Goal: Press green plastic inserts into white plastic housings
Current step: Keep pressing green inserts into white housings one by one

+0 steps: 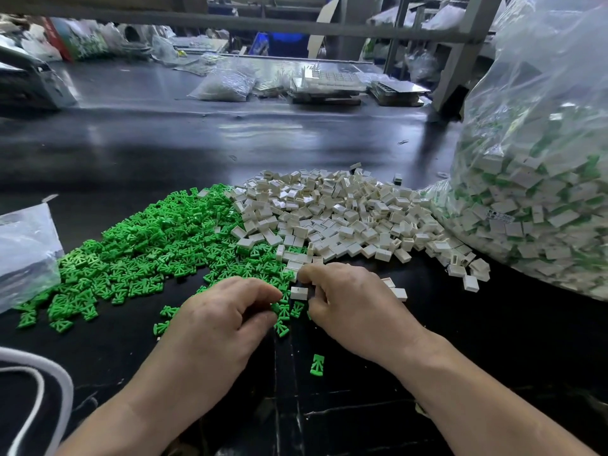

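A wide heap of green plastic inserts [154, 245] covers the black table on the left. Beside it, a heap of white plastic housings [342, 212] spreads to the right. My left hand [217, 320] rests at the near edge of the green heap, fingers curled on a green insert [276, 307] at its fingertips. My right hand [355, 307] sits next to it, thumb and fingers pinching a white housing [298, 292]. One stray green insert [317, 365] lies alone between my forearms. The palms hide what else the hands hold.
A big clear bag [539, 179] of assembled white-and-green parts stands at the right. A smaller clear bag [23, 251] lies at the left edge. A white cord [36, 390] curls at the lower left. Bags, trays and a metal frame line the far side.
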`<action>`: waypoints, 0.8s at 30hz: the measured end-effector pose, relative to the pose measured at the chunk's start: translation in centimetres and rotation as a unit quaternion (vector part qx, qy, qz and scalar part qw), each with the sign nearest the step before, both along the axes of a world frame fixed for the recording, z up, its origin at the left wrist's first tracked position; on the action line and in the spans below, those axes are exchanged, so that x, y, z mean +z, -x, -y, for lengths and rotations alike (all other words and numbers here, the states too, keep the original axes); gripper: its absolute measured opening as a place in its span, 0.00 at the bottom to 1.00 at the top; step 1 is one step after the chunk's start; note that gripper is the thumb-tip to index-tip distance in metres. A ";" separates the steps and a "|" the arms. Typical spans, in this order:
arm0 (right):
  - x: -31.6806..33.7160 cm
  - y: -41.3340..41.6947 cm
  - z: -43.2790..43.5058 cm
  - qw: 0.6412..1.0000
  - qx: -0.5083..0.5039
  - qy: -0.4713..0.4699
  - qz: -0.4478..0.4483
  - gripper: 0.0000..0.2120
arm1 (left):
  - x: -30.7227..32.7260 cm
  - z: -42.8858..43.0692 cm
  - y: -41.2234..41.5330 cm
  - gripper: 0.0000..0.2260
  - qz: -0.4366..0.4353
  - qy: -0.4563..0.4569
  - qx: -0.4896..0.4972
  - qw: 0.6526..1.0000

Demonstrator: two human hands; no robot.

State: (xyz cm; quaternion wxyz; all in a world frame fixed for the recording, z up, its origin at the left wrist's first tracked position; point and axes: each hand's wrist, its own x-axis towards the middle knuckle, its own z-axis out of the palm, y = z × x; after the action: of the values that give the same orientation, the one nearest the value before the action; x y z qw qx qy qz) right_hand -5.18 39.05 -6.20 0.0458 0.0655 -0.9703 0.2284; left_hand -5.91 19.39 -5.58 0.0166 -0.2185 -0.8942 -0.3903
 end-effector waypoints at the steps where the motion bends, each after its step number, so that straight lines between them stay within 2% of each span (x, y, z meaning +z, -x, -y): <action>1: 0.1 0.0 0.1 1.000 0.007 -0.019 0.011 0.11 | -0.1 0.0 0.1 0.10 0.008 -0.015 0.004 1.000; 3: 0.0 -0.1 0.3 0.999 0.014 -0.049 0.016 0.09 | -0.1 -0.1 0.1 0.09 0.016 -0.036 0.015 0.999; 10: -0.1 0.0 0.8 0.998 -0.005 -0.067 -0.001 0.12 | 0.0 -0.5 -0.2 0.06 -0.013 -0.035 0.022 0.999; 12: 0.1 -0.3 0.4 1.000 -0.014 -0.005 -0.009 0.11 | 0.1 -0.5 -0.3 0.06 -0.013 -0.048 0.023 0.998; 14: 0.7 -0.7 -0.2 0.989 -0.027 0.146 0.001 0.08 | 0.2 -0.5 -0.3 0.06 0.018 -0.100 0.030 0.994; 16: 1.4 -1.3 -0.4 0.935 -0.011 0.349 0.070 0.05 | 0.6 -0.5 -0.4 0.06 0.076 -0.175 0.030 0.981; 18: 1.7 -1.8 -0.2 0.850 0.012 0.506 0.142 0.04 | 1.0 -0.6 -0.5 0.05 0.114 -0.241 0.016 0.964; 21: 2.1 -2.0 0.3 0.770 0.023 0.605 0.199 0.10 | 1.1 -0.8 -0.7 0.05 0.147 -0.312 -0.008 0.939; 24: 2.5 -2.1 0.5 0.742 0.037 0.628 0.232 0.10 | 1.0 -0.9 -0.7 0.07 0.168 -0.347 -0.023 0.922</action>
State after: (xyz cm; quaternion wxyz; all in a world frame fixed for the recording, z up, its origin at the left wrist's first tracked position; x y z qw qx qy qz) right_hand -3.10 38.51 -3.65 -0.1583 0.0026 -0.5850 0.7954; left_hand -5.20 20.28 -4.53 -0.0678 -0.1511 -0.6869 -0.7076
